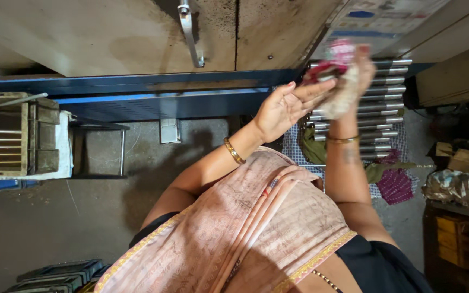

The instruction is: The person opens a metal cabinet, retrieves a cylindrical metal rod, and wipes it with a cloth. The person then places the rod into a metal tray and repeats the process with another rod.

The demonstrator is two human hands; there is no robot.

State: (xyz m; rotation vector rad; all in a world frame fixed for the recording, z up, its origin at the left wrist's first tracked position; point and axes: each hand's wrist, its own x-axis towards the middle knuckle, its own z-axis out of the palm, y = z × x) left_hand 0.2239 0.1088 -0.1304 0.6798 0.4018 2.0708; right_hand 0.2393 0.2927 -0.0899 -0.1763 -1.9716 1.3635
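Above a row of polished steel rods, both hands meet around a crumpled rag, soft cloth in pink, dark red and off-white. The left hand is spread, palm up, fingers long and loose, its fingertips touching the rag's dark red edge. The right hand is blurred and curls over the rag from above; it seems wrapped around the cloth, though how tightly I cannot tell. Each wrist carries one thin gold bangle, two in all.

The rods are smooth, round and shiny, lying side by side like rungs; about nine show, the rest hidden behind the arms. Under them lies a checked blue-and-white cloth, with an olive rag and a dotted magenta rag on it.

Across the person's shoulder runs a pale pink draped fabric, finely patterned with a gold border. Behind the rods, a long blue metal beam crosses below scuffed beige panels. At top right leans a flat printed sheet, whitish with blue and red patches. At far left stands one worn wooden crate holding thin rods
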